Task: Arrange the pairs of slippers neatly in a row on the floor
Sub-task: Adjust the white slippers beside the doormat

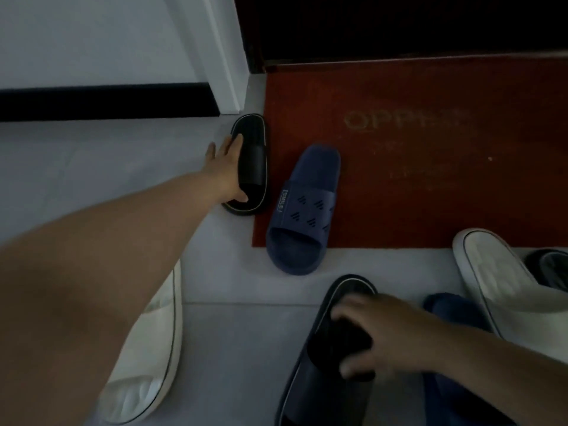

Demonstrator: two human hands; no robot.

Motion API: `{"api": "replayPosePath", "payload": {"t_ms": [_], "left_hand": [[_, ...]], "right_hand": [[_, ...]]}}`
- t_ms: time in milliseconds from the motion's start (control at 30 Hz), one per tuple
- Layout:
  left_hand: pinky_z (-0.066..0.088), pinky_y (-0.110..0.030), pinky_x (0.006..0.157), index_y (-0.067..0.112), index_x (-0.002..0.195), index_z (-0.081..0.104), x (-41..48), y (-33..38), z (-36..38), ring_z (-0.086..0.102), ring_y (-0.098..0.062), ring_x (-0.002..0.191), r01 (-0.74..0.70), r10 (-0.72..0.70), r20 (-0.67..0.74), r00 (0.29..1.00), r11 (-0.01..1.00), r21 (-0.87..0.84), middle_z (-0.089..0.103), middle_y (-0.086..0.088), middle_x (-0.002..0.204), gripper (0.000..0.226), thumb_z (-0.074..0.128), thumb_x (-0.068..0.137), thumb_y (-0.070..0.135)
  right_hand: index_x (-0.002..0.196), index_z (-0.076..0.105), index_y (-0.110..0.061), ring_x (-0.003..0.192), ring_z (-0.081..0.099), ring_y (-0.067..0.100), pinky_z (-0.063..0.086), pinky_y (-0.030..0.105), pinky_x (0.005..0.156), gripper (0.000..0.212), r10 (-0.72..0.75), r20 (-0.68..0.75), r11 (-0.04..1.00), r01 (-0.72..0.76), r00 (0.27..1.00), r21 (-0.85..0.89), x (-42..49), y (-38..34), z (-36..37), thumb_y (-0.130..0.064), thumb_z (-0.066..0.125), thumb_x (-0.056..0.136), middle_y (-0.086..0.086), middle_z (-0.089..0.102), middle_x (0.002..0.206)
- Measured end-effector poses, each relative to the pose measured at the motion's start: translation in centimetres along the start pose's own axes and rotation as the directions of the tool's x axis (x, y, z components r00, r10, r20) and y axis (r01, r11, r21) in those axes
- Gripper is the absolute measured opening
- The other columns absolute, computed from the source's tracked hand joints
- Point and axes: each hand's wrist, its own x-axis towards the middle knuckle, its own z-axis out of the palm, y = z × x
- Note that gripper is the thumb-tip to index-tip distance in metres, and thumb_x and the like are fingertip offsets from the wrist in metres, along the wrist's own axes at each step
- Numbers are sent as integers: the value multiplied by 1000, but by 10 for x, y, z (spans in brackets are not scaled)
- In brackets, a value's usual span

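A black slipper [253, 155] lies by the door frame at the mat's left edge. My left hand [226, 170] reaches out and grips its strap from the left side. A second black slipper [325, 358] lies near me on the floor, and my right hand [378, 336] clasps its strap from above. Between them a navy slipper [302, 207] rests half on the red mat. One white slipper [153, 348] shows under my left forearm. Another white slipper [504, 284] lies at the right. A second navy slipper [448, 305] is mostly hidden behind my right hand.
A red doormat [430, 155] with faded lettering covers the floor before a dark doorway [399, 26]. A white door frame [227, 56] and a wall with a black skirting strip [104, 101] stand at the left. Another dark slipper [550, 265] peeks in at the right edge. Grey floor tiles [239, 333] lie in front.
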Motion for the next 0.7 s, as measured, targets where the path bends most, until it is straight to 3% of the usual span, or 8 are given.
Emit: {"api": "replayPosePath", "payload": {"t_ms": [67, 167, 300, 400, 467, 567, 700], "left_hand": [[-1, -35, 118, 13, 143, -20, 12, 0, 1, -7, -31, 144, 11, -10, 60, 998, 1000, 0, -8, -9, 157, 126, 79, 67, 32], [22, -36, 114, 11, 146, -3, 15, 4, 4, 22, -34, 137, -8, 6, 31, 999, 999, 39, 18, -15, 152, 115, 79, 67, 28], [34, -39, 101, 12, 143, 14, -14, -2, 21, 32, -37, 124, -41, 44, -48, 998, 997, 63, 36, -17, 140, 100, 76, 67, 27], [36, -39, 98, 19, 144, 16, -56, -18, 42, 28, -35, 124, -89, 89, -17, 996, 996, -8, 37, -12, 139, 99, 76, 66, 27], [37, -40, 98, 21, 143, 20, -87, -27, 52, 28, -32, 124, -137, 137, -3, 991, 990, -44, 37, -8, 139, 97, 76, 64, 26], [33, -39, 101, 20, 139, 29, -131, -32, 62, 33, -30, 121, -220, 221, -35, 975, 975, 15, 42, -5, 137, 93, 76, 59, 30], [19, -36, 112, 14, 134, 37, -171, -22, 76, 38, -28, 122, -380, 385, -34, 922, 919, 105, 48, -8, 130, 90, 77, 55, 31]], "right_hand": [[136, 26, -33, 119, 41, 11, 37, 25, 92, 84, 90, -223, 995, -78, 971, 62, 12, 1, -25, -71, 58, 67, -8, 33, 142], [145, 9, -26, 138, 23, 26, 30, 40, 109, 91, 186, -430, 982, -153, 883, 112, 40, -4, -50, -52, 64, 76, -1, 10, 154], [146, -9, -23, 142, 8, 36, 24, 47, 111, 103, 331, -497, 942, -251, 802, 222, 66, -9, -59, -42, 67, 78, -1, -9, 157], [145, -17, -24, 141, 12, 38, 28, 49, 108, 109, 329, -495, 943, -255, 804, 212, 80, -14, -67, -40, 68, 79, -3, -15, 157], [145, -15, -25, 134, 29, 37, 38, 45, 103, 108, 324, -491, 945, -253, 809, 207, 90, -17, -72, -35, 69, 79, 1, -10, 157], [145, 4, -24, 113, 51, 32, 49, 37, 84, 100, 297, -558, 954, -211, 775, 214, 95, -17, -75, -28, 74, 73, 9, 13, 148], [139, 22, -26, 121, 43, 27, 39, 31, 88, 91, 361, -652, 909, -97, 667, 405, 74, 1, -83, -30, 78, 67, 7, 26, 142]]}}
